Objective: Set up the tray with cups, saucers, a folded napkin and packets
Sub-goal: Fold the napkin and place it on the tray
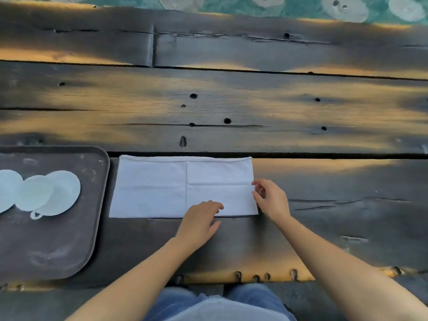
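A white napkin [162, 188] lies flat on the wooden table, folded into a long rectangle with crease lines across it. My left hand [200, 222] rests with its fingertips on the napkin's near edge, fingers relaxed. My right hand [271, 199] is at the napkin's right edge, thumb and fingers curled as if pinching that edge. To the left sits a dark tray [58, 246]. On it a white cup [34, 193] stands on a white saucer [67, 186], with its handle toward me. A second white saucer [7, 188] is cut off by the frame's left edge.
The dark, weathered plank table [231, 100] stretches far ahead and to the right, with knot holes and gaps between boards. Its near edge runs just in front of my lap. Beyond the far edge lies a green patterned surface [231, 5].
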